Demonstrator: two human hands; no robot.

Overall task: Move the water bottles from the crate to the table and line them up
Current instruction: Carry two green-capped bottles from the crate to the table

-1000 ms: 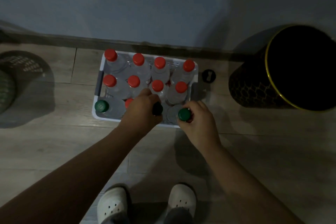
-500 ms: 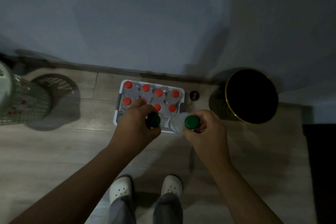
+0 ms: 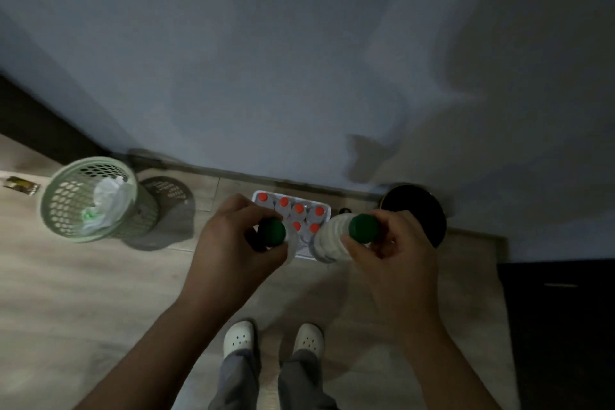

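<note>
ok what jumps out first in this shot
The left hand grips a green-capped bottle and the right hand a ribbed bottle with a green cap, both held over the white crate of red-capped bottles by the wall. A green mesh basket stands on the floor at left.

The clear ribbed plastic bottle (image 3: 327, 241) has a dark green round cap (image 3: 363, 227), and a second dark green cap (image 3: 272, 232) matches it. The white plastic crate (image 3: 304, 256) shows orange-red round caps (image 3: 299, 209). The pale green plastic basket (image 3: 63, 210) is patterned with holes. The round black bin (image 3: 429, 210) has a thin gold rim.
</note>
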